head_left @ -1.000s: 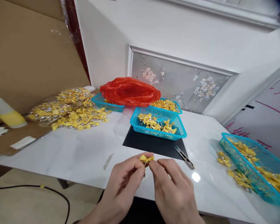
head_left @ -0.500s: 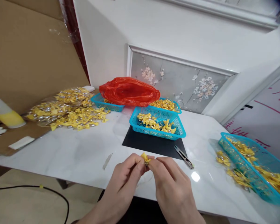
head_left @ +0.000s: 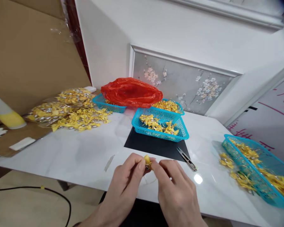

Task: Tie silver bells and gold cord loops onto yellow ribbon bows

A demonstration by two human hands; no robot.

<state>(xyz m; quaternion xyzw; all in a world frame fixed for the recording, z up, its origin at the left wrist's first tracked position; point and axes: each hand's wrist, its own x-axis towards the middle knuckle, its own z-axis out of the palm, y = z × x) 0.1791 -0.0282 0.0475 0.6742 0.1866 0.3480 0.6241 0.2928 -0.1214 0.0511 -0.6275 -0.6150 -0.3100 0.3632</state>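
A white marbled tabletop (head_left: 80, 157) carries a turquoise perforated plastic basket (head_left: 157, 134). On the person's side of that basket, the left hand (head_left: 124, 186) pinches a small yellow ribbon bow (head_left: 147, 160) between thumb and forefinger; the bent fingers of the right hand (head_left: 177, 192) meet it, their exact hold hidden. Slim silver snips (head_left: 187, 159) lie to the basket's near right, a red plastic bag (head_left: 132, 93) behind-left.

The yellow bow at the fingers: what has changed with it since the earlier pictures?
The bow has turned: it lay sideways, now one tip points up. The left hand and right hand stay at it; the snips and red bag stay put.
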